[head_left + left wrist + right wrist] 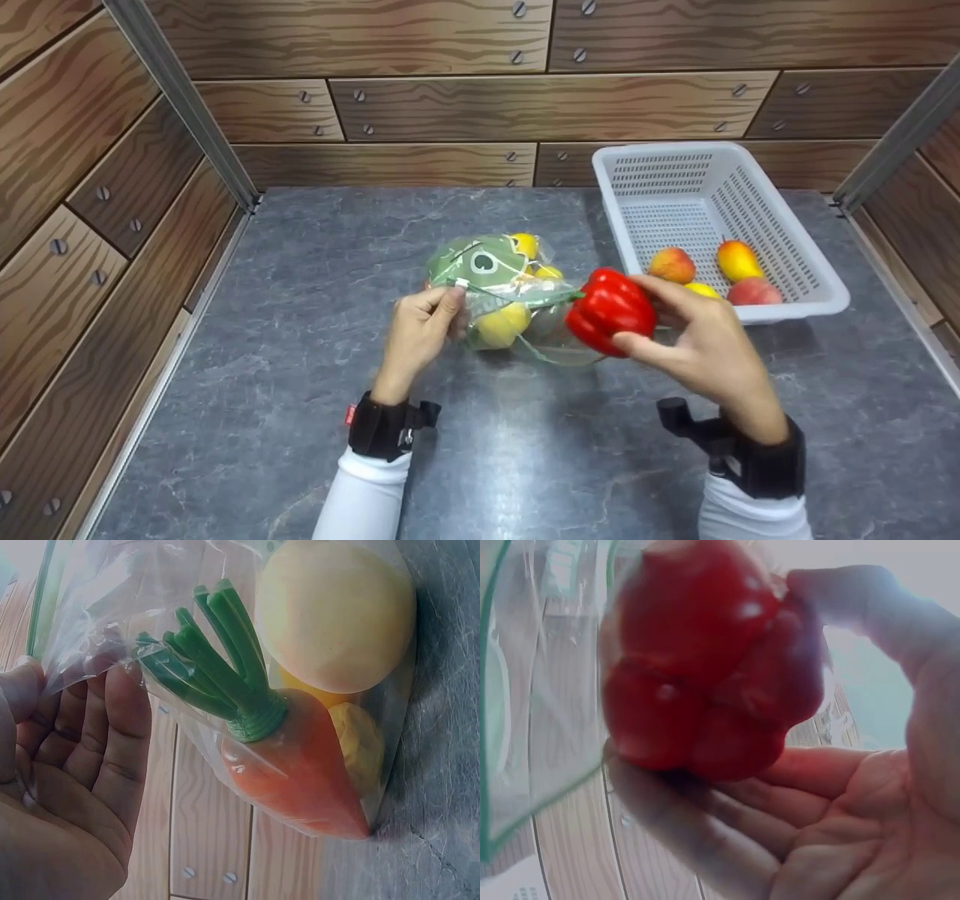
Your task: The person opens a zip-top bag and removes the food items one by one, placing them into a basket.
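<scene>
While the left hand (420, 330) pinches the clear bag (484, 279) by its green-edged mouth, the right hand (701, 349) grips a red pepper (611, 311) at the bag's right side, stem pointing toward the bag; whether it touches the film I cannot tell. Inside the bag lie an orange carrot (289, 765) and yellow fruits (504, 325). Right of the bag, a white basket (817, 302) holds more fruit (672, 265).

No readable text: pale lettering (492, 303) on bag (469, 262), red tag (350, 415) on left wristband (375, 429), both illegible.
</scene>
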### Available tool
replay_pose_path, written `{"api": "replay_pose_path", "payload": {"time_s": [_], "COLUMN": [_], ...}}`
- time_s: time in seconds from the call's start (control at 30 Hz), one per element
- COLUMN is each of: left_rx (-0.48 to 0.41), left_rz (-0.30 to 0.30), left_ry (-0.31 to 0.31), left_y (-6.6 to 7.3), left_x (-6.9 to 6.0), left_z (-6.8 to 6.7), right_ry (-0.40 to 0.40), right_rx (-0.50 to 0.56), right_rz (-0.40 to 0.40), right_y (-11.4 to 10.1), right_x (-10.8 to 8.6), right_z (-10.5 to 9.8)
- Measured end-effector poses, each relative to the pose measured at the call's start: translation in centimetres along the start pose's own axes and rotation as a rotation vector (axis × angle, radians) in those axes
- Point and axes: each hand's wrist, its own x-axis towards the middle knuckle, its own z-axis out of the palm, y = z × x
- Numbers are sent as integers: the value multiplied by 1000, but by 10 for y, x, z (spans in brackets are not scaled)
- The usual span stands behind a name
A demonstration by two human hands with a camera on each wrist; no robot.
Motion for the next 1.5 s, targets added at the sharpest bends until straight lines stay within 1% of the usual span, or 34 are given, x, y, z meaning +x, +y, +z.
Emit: {"api": "replay_pose_path", "payload": {"time_s": [0.07, 0.23, 0.3, 0.4, 0.47, 0.63, 0.73, 0.87, 0.97, 1.07, 1.2, 1.3, 1.4, 1.5], "left_rx": [-2, -5, -11, -20, -27, -33, -34, -27, -25, -29, -34, -40, -45, -44], "left_rz": [-2, -13, -15, -15, -14, -19, -23, -27, -27, -25, -16, -7, -1, -1], "left_ry": [2, 1, 0, 1, 3, 6, 5, 5, 8, 10, 8, 3, 1, 0], "left_y": [0, 1, 2, 2, 2, 2, 3, 3, 3, 2, 2, 2, 2, 2], "left_x": [0, 1, 1, 1, 2, 1, 1, 1, 0, 0, 1, 1, 1, 1], "left_z": [0, 1, 1, 1, 1, 0, 0, 0, -1, -1, -1, 0, 0, 1], "right_ry": [35, 132, 179, 229, 260, 335, 372, 392, 403, 428, 441, 427, 420, 420], "right_rx": [38, 112, 125, 105, 98, 101, 71, 32, -7, -59, -140, -198, -252, -292], "right_rz": [-5, 32, 52, 87, 131, 272, 358, 462, 506, 518, 491, 465, 455, 479], "right_y": [2, 10, 15, 26, 34, 55, 68, 83, 93, 103, 117, 128, 135, 141], "right_x": [0, 0, 1, 4, 6, 13, 17, 21, 23, 25, 27, 29, 30, 30], "right_z": [-4, -13, -17, -23, -25, -31, -34, -36, -36, -34, -28, -22, -17, -16]}}
